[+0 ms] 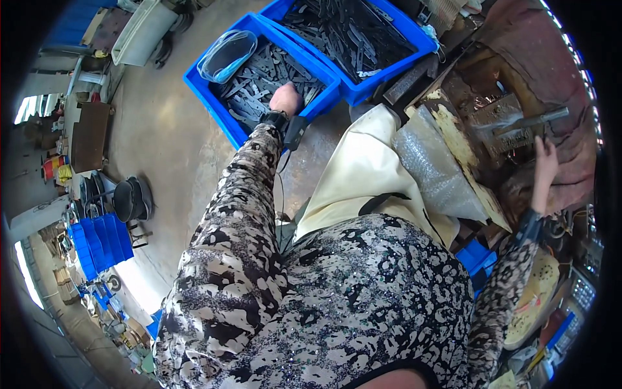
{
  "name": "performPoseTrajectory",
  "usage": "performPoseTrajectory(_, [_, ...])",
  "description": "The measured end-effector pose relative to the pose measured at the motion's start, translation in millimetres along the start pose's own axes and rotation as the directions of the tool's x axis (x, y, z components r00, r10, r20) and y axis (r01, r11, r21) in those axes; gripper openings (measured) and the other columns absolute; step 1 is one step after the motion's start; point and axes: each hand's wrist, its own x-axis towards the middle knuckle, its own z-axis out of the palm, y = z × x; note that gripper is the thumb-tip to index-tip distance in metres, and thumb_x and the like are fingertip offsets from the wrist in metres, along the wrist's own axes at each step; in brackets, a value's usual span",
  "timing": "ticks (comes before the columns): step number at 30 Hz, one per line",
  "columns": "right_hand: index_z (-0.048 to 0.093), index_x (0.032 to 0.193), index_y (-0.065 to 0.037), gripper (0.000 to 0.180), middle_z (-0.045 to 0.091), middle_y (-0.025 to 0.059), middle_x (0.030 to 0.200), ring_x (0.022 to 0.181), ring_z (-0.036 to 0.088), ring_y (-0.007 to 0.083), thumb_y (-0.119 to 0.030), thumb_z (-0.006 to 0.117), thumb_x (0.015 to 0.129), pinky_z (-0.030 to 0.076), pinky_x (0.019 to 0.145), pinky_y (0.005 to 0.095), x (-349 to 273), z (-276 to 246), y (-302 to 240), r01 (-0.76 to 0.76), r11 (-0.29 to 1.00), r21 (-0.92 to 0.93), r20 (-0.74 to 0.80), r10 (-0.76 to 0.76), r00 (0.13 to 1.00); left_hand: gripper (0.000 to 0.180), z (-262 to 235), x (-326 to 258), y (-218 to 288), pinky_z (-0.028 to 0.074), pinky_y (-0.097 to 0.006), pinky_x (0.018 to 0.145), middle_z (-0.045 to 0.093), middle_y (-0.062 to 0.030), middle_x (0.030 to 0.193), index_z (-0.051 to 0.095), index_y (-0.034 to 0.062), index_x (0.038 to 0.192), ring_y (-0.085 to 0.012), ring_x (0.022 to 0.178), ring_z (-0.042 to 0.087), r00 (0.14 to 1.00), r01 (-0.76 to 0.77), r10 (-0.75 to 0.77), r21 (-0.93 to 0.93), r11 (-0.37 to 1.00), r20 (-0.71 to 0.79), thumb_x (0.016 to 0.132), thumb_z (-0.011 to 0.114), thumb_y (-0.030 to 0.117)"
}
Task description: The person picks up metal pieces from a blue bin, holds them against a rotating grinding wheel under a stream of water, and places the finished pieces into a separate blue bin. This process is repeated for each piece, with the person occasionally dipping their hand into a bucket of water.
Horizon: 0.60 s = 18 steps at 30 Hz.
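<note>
My left hand (286,99) reaches down into a blue plastic bin (206,100) full of flat grey metal strips (251,92). Its fingers are curled in and point away, so anything in them is hidden. On the strips beside it lies a clear plastic-wrapped bundle (228,57) with something light blue. Off to the right, my right hand (546,165) holds nothing, its fingers stretched out. Just beyond its fingertips a metal bar (541,120) lies across a dirty metal block (495,120).
A second blue bin (396,76) with darker strips adjoins the first. Bubble wrap (434,159) covers a board by my right knee, and a cream apron (356,162) drapes my lap. Brown cloth (525,45) surrounds the block. Stacked blue bins (100,243) stand at left.
</note>
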Motion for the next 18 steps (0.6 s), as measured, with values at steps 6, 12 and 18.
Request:
performPoseTrajectory(6, [0.063, 0.113, 0.005, 0.042, 0.068, 0.0091, 0.103, 0.096, 0.060, 0.0120, -0.030, 0.067, 0.090, 0.044, 0.087, 0.0239, -81, 13, -11, -0.166, 0.961, 0.223, 0.061, 0.157, 0.986, 0.034, -5, 2, -13, 0.051, -0.041, 0.087, 0.068, -0.0203, 0.103, 0.069, 0.0031, 0.099, -0.0349, 0.101, 0.064, 0.994, 0.081, -0.074, -0.099, 0.992, 0.080, 0.077, 0.063, 0.028])
performPoseTrajectory(12, [0.062, 0.111, 0.000, 0.035, 0.058, -0.0039, 0.076, 0.062, 0.050, 0.0024, -0.028, 0.066, 0.091, 0.037, 0.055, 0.0167, -102, -11, 10, -0.235, 0.896, 0.376, 0.025, 0.244, 0.970, 0.032, -45, 13, -11, 0.052, -0.041, 0.079, 0.070, -0.0193, 0.088, 0.071, 0.0024, 0.090, -0.0360, 0.087, 0.067, 0.992, -0.051, 0.061, -0.086, 0.995, 0.113, 0.075, 0.062, 0.029])
performPoseTrajectory(18, [0.056, 0.114, -0.004, 0.022, 0.048, -0.0040, 0.073, 0.057, 0.040, 0.0052, -0.009, 0.056, 0.093, 0.031, 0.049, 0.0199, -80, -9, 0, -0.614, 0.042, 0.788, 0.589, 0.239, 0.772, 0.021, -73, 14, 23, 0.045, -0.028, 0.062, 0.062, -0.0008, 0.072, 0.067, 0.0022, 0.084, -0.0093, 0.064, 0.053, 0.992, -0.126, 0.098, -0.565, 0.816, -0.080, 0.085, 0.066, 0.023])
